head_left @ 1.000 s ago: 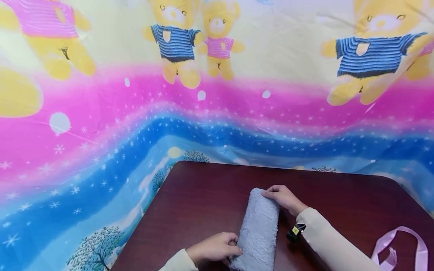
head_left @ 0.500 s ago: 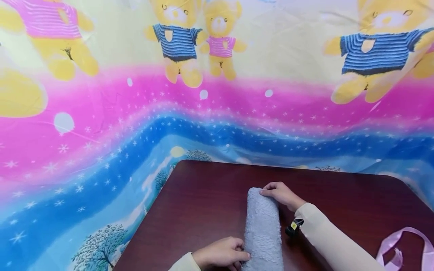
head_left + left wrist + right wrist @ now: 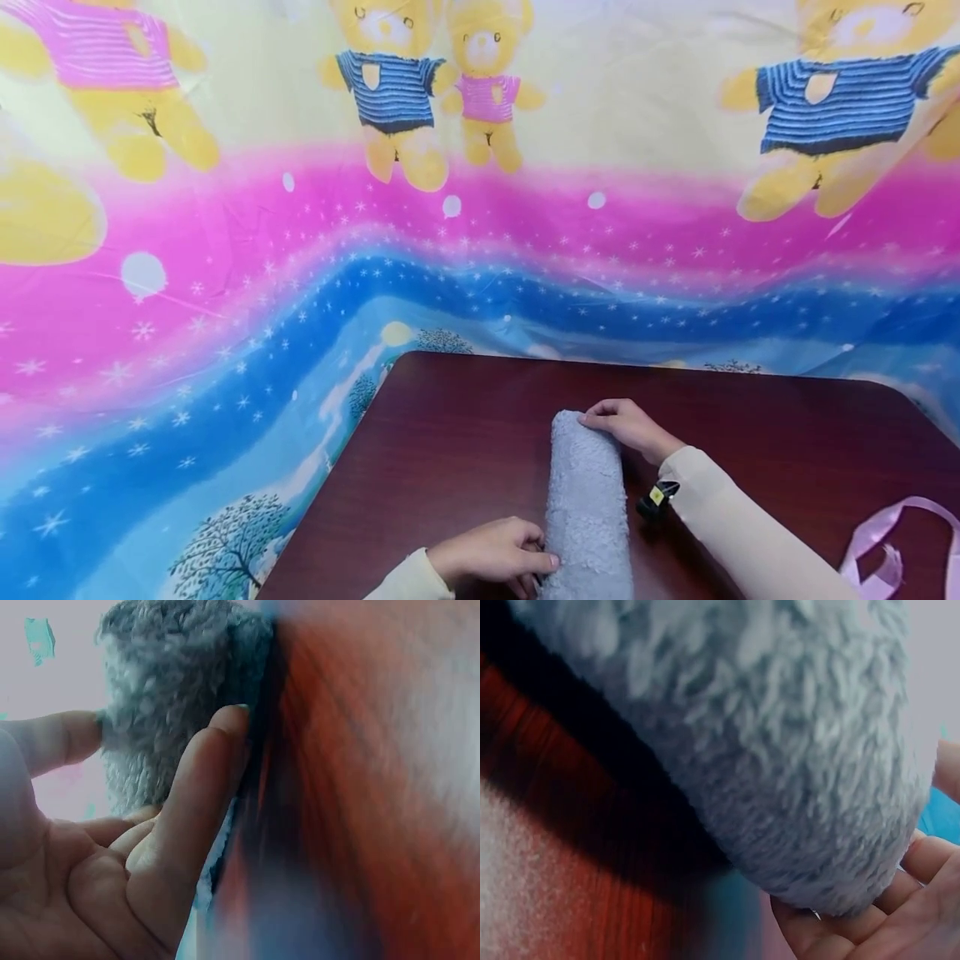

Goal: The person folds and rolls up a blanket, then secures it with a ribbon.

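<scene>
A rolled grey fleece towel (image 3: 587, 508) lies on a dark red wooden table (image 3: 450, 442), its long axis running from about 12 o'clock down to 6 o'clock in the head view, the near end cut off by the lower frame edge.

The left hand (image 3: 491, 554) sits at the roll's near end, on its 9 o'clock side. Its fingers are curled against the fleece; the left wrist view shows the thumb (image 3: 64, 739) and a straighter finger (image 3: 199, 784) pressed into the pile from opposite sides, so the hand pinches the roll there.

The right hand (image 3: 626, 427) rests at the far end, at about 1 o'clock of the roll. Its fingers bend over the top edge of the fleece. In the right wrist view the fingers (image 3: 870, 919) cup the rounded end from below, touching it. A cream sleeve (image 3: 742, 542) covers that forearm, and a small black device with a yellow tag (image 3: 655, 498) sits at the wrist, just beside the roll's 3 o'clock side.

A pink ribbon (image 3: 896, 550) lies on the table at 4 o'clock, well apart from the roll. A bright sheet printed with teddy bears (image 3: 390, 92) hangs behind the table.
</scene>
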Available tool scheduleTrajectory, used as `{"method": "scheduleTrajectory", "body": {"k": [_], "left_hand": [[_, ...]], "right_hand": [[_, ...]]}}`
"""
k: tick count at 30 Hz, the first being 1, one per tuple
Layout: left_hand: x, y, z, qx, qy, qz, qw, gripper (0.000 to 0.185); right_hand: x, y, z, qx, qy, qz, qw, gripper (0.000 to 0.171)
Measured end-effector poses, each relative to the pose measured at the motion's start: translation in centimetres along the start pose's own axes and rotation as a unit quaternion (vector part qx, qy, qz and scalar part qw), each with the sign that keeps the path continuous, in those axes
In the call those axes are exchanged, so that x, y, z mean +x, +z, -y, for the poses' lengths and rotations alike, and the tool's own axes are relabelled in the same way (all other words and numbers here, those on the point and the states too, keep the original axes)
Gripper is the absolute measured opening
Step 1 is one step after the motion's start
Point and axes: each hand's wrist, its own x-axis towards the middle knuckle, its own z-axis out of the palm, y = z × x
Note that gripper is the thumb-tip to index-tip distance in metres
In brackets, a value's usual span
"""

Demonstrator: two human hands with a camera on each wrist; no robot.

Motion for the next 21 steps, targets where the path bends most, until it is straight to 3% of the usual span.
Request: {"method": "scheduleTrajectory", "body": {"k": [5, 9, 15, 21], "left_hand": [[0.0, -1.8, -0.2, 0.01, -0.004, 0.027, 0.9996, 0.021], [0.3, -3.4, -1.1, 0.074, 0.009, 0.005, 0.9972, 0.023], [1.3, -5.6, -3.3, 0.204, 0.059, -0.022, 0.977, 0.016], [2.1, -7.5, -5.4, 0.227, 0.104, 0.005, 0.9683, 0.017]], "right_hand": [[-0.3, -0.9, 0.3, 0.001, -0.011, -0.01, 1.0, 0.045], [-1.0, -2.0, 0.3, 0.016, -0.012, -0.008, 1.0, 0.054], [-3.5, -5.2, -1.0, 0.006, -0.014, -0.01, 1.0, 0.056], [-7.2, -8.9, -3.0, -0.029, 0.0, -0.019, 0.999, 0.056]]}}
